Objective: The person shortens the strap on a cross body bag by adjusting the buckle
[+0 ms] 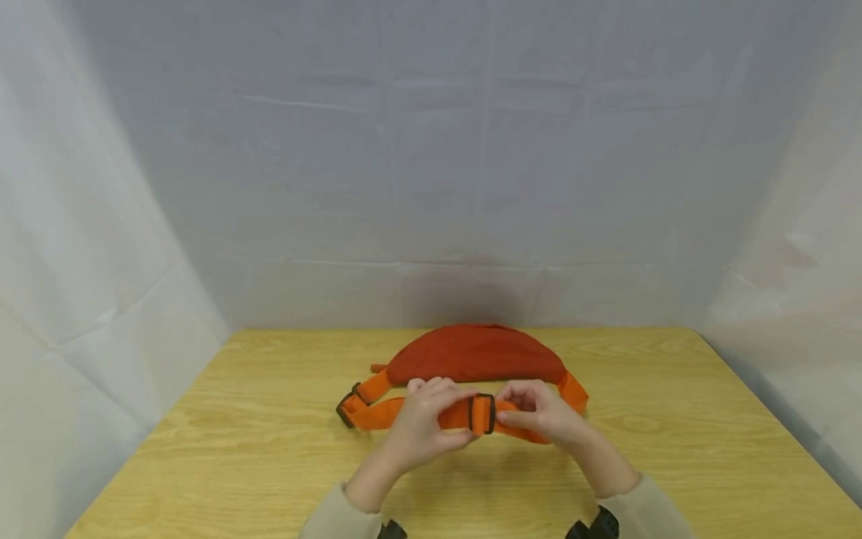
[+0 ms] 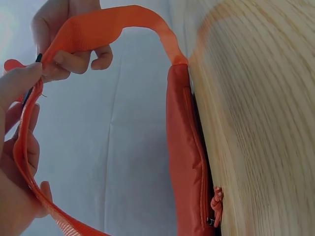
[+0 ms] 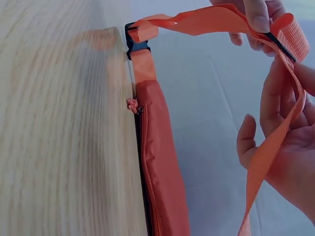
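A red-orange waist bag [image 1: 477, 355] lies on the table, its bright orange strap [image 1: 384, 413] looped toward me. The strap runs through a black slider [image 1: 482, 414], which stands raised in front of the bag. Just left of the slider, my left hand [image 1: 427, 419] grips the strap between thumb and fingers, the thumb close to the slider frame. My right hand [image 1: 539, 410] pinches the strap right beside the slider's other side. In the right wrist view a fold of webbing [image 3: 290, 39] bulges out at the slider. A fastened black buckle [image 3: 136, 42] joins strap and bag.
The wooden table [image 1: 269, 449] extends to both sides of the bag. Pale sheeting [image 1: 431, 187] hangs behind the table and along both sides. A knotted zipper pull [image 2: 216, 199] dangles from one end of the bag.
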`<move>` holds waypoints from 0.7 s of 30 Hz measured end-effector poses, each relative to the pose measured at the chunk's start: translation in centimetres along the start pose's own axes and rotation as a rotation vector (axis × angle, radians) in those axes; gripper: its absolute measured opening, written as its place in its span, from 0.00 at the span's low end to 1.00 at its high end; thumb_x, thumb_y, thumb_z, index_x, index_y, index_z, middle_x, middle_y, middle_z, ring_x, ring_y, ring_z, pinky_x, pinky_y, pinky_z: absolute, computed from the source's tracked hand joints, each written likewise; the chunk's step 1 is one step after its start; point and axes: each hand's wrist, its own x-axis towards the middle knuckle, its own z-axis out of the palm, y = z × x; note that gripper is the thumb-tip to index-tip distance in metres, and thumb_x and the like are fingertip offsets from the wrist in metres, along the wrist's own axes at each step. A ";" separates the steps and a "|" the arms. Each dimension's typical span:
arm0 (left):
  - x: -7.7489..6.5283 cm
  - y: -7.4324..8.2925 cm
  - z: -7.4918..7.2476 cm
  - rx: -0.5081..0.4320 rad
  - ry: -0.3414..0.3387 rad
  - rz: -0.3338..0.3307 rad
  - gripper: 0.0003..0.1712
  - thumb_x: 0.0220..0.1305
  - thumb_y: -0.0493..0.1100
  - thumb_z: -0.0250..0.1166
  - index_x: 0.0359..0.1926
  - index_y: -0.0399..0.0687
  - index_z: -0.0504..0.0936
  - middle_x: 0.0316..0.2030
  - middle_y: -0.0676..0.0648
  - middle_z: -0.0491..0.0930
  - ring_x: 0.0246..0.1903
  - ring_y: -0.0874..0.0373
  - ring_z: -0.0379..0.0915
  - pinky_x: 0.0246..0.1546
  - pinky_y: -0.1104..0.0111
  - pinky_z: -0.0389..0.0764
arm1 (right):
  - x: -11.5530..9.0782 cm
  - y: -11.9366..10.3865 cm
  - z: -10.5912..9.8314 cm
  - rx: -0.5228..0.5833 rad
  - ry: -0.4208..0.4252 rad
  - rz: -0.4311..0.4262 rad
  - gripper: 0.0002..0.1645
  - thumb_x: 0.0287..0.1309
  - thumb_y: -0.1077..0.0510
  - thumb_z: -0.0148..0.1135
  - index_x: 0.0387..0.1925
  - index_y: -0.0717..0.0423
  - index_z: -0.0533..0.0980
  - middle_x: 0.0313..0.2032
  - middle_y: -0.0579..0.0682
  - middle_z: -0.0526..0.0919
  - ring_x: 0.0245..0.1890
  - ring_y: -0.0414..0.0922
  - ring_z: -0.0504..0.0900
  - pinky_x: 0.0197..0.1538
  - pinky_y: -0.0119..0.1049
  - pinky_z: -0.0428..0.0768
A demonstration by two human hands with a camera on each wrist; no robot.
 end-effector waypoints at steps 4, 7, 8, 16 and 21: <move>-0.1 -0.3 -0.1 0.015 0.022 0.014 0.27 0.36 0.44 0.74 0.43 0.46 0.80 0.31 0.56 0.76 0.31 0.65 0.68 0.35 0.64 0.56 | -0.2 0.0 -0.4 0.010 -0.056 -0.020 0.14 0.56 0.70 0.51 0.43 0.77 0.69 0.37 0.48 0.79 0.35 0.39 0.76 0.38 0.33 0.75; -0.2 -0.5 -0.1 0.010 0.026 0.020 0.28 0.36 0.45 0.74 0.43 0.46 0.80 0.31 0.56 0.76 0.31 0.65 0.68 0.34 0.64 0.56 | -0.3 0.1 -0.6 0.009 -0.079 -0.015 0.16 0.56 0.70 0.51 0.46 0.77 0.68 0.39 0.48 0.79 0.37 0.40 0.76 0.39 0.33 0.74; -0.2 -0.5 -0.1 0.007 0.025 0.023 0.28 0.36 0.45 0.74 0.43 0.46 0.80 0.31 0.56 0.76 0.31 0.65 0.68 0.34 0.64 0.56 | -0.2 0.1 -0.6 -0.004 -0.079 -0.013 0.16 0.56 0.69 0.52 0.45 0.77 0.69 0.39 0.48 0.79 0.37 0.40 0.77 0.39 0.33 0.75; -0.3 -0.5 0.2 -0.012 0.022 0.034 0.27 0.36 0.44 0.74 0.43 0.46 0.80 0.32 0.55 0.77 0.31 0.66 0.68 0.34 0.65 0.56 | -0.1 -0.3 -0.6 -0.091 -0.029 0.063 0.15 0.56 0.67 0.54 0.42 0.76 0.71 0.36 0.52 0.80 0.33 0.40 0.77 0.37 0.33 0.75; -0.1 -0.4 0.2 -0.034 0.006 0.045 0.26 0.37 0.44 0.74 0.43 0.46 0.80 0.32 0.56 0.77 0.31 0.66 0.68 0.34 0.65 0.56 | 0.1 -0.3 -0.4 -0.124 -0.018 0.071 0.15 0.55 0.66 0.55 0.42 0.76 0.72 0.36 0.54 0.80 0.34 0.42 0.77 0.38 0.34 0.75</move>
